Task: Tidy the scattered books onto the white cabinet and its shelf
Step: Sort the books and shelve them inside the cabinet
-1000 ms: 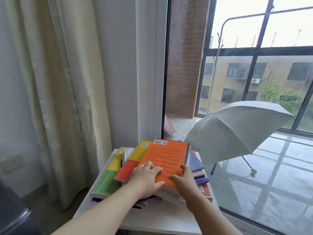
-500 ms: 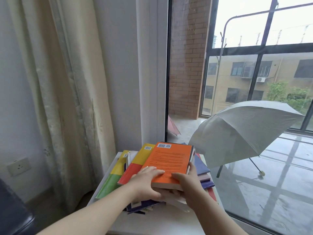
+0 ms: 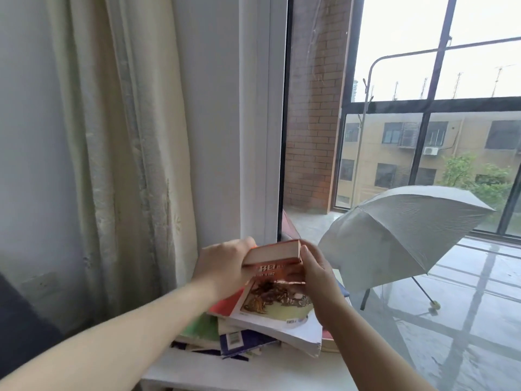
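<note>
1. A thick orange-covered paperback book (image 3: 272, 253) is held tilted above the white flat-topped cabinet (image 3: 239, 373).
2. The left hand (image 3: 222, 266) and right hand (image 3: 318, 275) each clasp 1 end of it.
3. A messy pile of coloured paperbacks (image 3: 270, 320) lies on the cabinet.
4. An open grey fabric umbrella (image 3: 400, 232) stands right of the cabinet.

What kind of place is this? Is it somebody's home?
Probably a room in a flat: a curtain hangs beside a big window, books are piled on a white cabinet, and an open umbrella sits on the balcony outside.
</note>
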### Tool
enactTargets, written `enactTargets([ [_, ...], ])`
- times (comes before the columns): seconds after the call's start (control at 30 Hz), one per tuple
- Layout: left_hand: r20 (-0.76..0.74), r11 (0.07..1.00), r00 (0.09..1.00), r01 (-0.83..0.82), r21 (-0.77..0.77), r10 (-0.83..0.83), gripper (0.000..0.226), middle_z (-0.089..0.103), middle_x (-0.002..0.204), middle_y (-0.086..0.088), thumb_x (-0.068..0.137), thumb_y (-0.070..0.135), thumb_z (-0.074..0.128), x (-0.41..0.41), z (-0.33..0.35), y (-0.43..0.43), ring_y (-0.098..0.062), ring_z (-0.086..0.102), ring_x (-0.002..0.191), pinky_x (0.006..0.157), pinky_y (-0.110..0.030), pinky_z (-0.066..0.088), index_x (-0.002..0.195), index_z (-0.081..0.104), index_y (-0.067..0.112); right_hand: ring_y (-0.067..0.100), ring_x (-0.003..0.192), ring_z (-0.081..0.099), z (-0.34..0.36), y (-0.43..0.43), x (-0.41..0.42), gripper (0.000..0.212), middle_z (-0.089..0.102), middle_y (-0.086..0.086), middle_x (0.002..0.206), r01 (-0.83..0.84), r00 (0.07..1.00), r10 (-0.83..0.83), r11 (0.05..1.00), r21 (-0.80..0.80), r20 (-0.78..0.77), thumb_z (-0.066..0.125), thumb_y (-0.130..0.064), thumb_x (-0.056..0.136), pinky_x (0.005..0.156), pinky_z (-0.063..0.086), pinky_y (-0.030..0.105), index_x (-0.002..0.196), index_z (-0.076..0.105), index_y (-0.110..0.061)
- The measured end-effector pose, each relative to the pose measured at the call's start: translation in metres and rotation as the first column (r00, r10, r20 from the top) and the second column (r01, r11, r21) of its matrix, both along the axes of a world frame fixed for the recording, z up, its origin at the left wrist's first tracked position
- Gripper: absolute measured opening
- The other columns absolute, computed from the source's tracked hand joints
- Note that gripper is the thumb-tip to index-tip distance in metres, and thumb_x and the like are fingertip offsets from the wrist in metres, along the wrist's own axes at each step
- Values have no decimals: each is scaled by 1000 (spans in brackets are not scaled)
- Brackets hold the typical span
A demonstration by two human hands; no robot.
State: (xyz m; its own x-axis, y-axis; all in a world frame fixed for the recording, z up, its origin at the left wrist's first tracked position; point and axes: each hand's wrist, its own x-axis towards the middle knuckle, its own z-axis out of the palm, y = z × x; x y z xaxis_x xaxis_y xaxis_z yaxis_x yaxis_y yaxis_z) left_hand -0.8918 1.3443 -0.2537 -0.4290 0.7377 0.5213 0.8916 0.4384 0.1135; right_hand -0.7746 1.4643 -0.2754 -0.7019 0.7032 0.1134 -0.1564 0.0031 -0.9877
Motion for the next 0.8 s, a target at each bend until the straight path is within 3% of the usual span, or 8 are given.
enactTargets([
  [0.07,-29,997,1000,11,-78,-13,23,65,99,7,86,42,54,0,23,-9,-18,61,95,69,-25,37,106,54,29,13,60,51,4,0,3,37,53,4,66,33,999,-37,991,127,35,35,0,95,52,44,19,117,54,-25],
  [0.13,-51,989,998,36,-146,-44,22,66,94,6,84,44,56,1,42,-14,-19,61,90,68,-24,35,101,55,28,14,66,50,6,-2,6,48,51,0,65,50,991,-87,946,320,103,43,2,86,63,44,26,121,53,-29],
  [0.2,-15,981,998,57,-184,-61,19,63,86,8,82,44,59,3,56,-24,-16,58,83,67,-24,36,94,55,30,16,76,48,7,-12,8,53,48,-6,69,59,985,-126,889,455,119,55,-12,72,74,45,36,120,52,-34],
  [0.3,35,967,994,108,-232,-102,18,56,76,13,79,45,64,3,69,-37,-12,55,77,65,-26,39,84,51,33,15,101,44,9,-18,9,57,44,-9,94,114,956,-248,805,582,156,61,-38,58,96,41,41,114,52,-39],
  [0.4,72,943,987,159,-292,-145,20,58,74,16,76,45,68,2,76,-47,-8,57,75,65,-27,45,77,52,33,13,109,48,14,-29,7,61,45,-5,114,-10,985,-73,883,469,159,83,-28,65,93,46,36,117,51,-32],
  [0.5,185,920,969,218,-325,-164,25,57,68,19,76,40,70,3,81,-55,-1,58,70,58,-20,41,68,47,38,13,83,70,10,-41,5,47,69,-1,98,-168,985,172,954,248,6,81,-8,68,68,57,27,106,57,-21],
  [0.63,351,898,925,274,-344,-147,19,61,75,19,77,35,71,-1,71,-61,-4,65,78,61,-18,47,80,52,37,20,78,72,-12,-51,2,38,73,5,88,-139,987,153,971,195,-58,80,-6,69,67,59,34,101,62,-16],
  [0.8,245,912,958,231,-339,-152,23,63,88,14,81,41,66,5,48,-51,-7,62,81,69,-25,51,97,51,35,22,80,72,-32,-43,7,41,74,5,89,-119,990,127,985,123,-57,80,-11,66,68,59,34,104,62,-14],
])
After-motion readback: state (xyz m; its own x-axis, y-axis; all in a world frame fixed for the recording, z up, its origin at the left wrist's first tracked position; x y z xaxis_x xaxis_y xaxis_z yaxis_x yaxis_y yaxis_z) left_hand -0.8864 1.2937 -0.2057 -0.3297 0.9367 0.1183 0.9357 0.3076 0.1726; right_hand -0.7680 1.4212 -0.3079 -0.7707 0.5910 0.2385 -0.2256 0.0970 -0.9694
